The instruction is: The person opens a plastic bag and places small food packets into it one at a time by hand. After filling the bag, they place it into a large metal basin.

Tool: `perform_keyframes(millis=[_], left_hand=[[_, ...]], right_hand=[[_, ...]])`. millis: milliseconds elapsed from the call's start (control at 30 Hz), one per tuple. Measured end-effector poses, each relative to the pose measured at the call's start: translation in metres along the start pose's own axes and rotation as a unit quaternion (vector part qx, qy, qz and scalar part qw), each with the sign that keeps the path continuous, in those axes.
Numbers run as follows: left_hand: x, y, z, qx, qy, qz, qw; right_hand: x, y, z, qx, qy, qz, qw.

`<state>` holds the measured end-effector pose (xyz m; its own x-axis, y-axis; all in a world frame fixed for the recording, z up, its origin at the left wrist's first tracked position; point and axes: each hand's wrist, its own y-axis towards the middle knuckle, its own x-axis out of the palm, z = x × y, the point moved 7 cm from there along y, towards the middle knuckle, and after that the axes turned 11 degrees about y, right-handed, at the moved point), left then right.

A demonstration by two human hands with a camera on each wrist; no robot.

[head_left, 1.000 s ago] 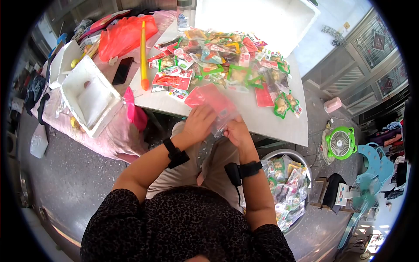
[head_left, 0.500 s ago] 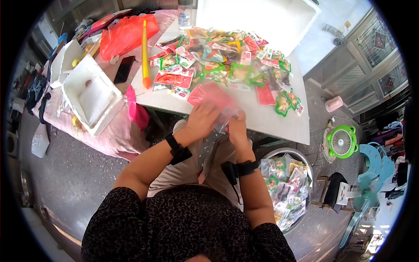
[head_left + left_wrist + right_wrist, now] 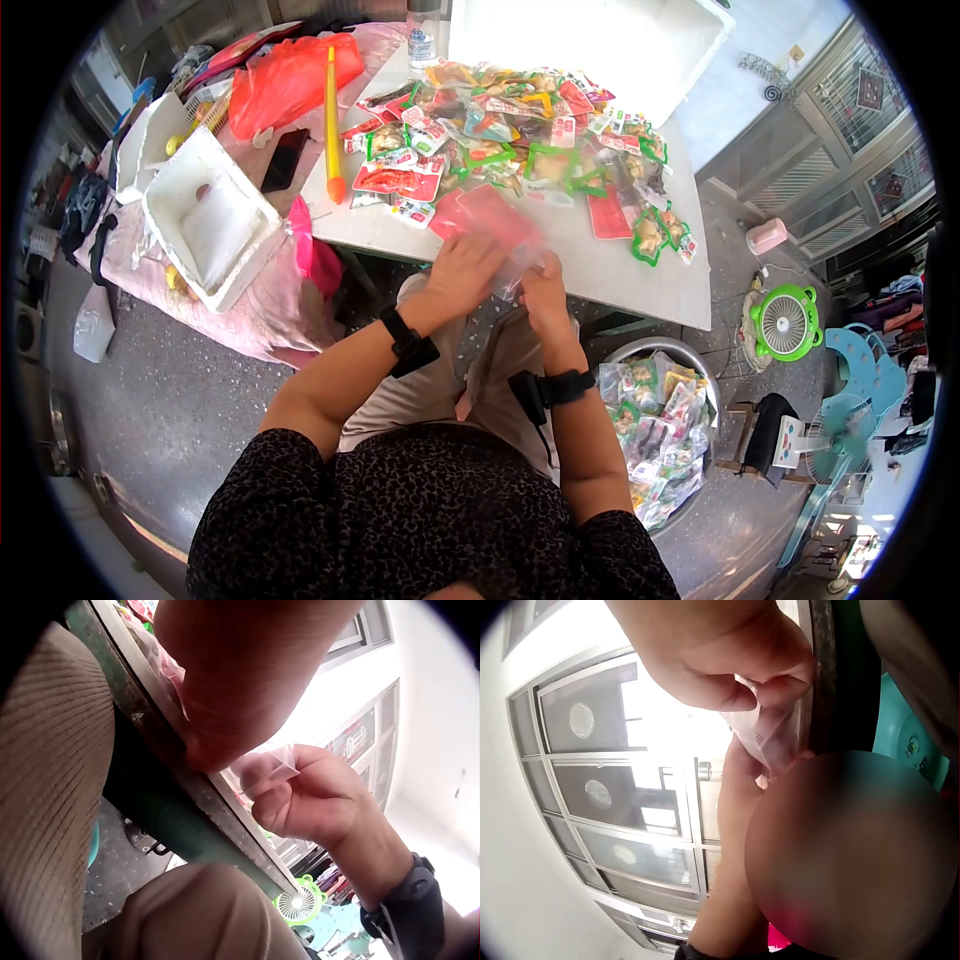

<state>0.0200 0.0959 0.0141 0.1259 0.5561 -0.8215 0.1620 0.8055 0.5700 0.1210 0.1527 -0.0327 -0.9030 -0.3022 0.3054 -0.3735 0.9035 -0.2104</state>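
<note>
A clear plastic bag (image 3: 509, 284) with a red packet (image 3: 492, 215) showing through it lies at the table's near edge. The left hand (image 3: 465, 272) rests on its left part, fingers over the bag. At the bag's near right corner the right hand (image 3: 543, 293) pinches the plastic between thumb and curled fingers. The right wrist view shows the same pinch by the right hand (image 3: 735, 664) on the clear bag (image 3: 769, 735). In the left wrist view, the right hand (image 3: 319, 796) grips the plastic, and the left hand's fingertips are hidden.
Many colourful sealed packets (image 3: 545, 165) are heaped on the table (image 3: 640, 290). A metal basin (image 3: 711, 390) of packed bags stands on the floor at right. Left are a foam box (image 3: 262, 235), a phone (image 3: 285, 160) and a yellow stick (image 3: 332, 120). A bottle (image 3: 422, 40) stands behind.
Since a second ago, the left hand has moved slightly right along the bag, and the right hand has turned and risen a little, still pinching it. The last half second shows almost no movement.
</note>
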Motion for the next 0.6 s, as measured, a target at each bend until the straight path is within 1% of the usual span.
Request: perform_keyframes(millis=[33, 133, 233, 333, 433, 533, 600], left_hand=[[0.000, 0.000, 0.001, 0.002, 0.010, 0.000, 1.000], [-0.003, -0.001, 0.004, 0.016, 0.036, 0.028, 0.999], [0.002, -0.004, 0.005, 0.024, 0.024, 0.005, 0.999], [-0.003, -0.001, 0.002, 0.045, 0.008, 0.033, 0.998], [-0.021, 0.015, -0.002, 0.049, 0.015, 0.019, 0.999], [-0.070, 0.042, -0.009, 0.052, -0.089, 0.080, 0.992], [-0.081, 0.054, -0.018, 0.029, -0.146, 0.065, 0.987]], right_hand=[[0.000, -0.004, -0.006, -0.021, 0.005, 0.013, 1.000], [-0.015, 0.004, 0.008, -0.020, -0.135, -0.032, 0.990], [-0.037, 0.002, -0.013, -0.167, -0.212, 0.009, 0.963], [-0.044, -0.006, -0.043, -0.224, -0.335, 0.027, 0.915], [-0.040, -0.014, -0.070, -0.333, -0.390, -0.017, 0.858], [-0.022, -0.030, -0.104, -0.361, -0.400, -0.072, 0.839], [-0.007, -0.038, -0.127, -0.383, -0.422, -0.085, 0.817]])
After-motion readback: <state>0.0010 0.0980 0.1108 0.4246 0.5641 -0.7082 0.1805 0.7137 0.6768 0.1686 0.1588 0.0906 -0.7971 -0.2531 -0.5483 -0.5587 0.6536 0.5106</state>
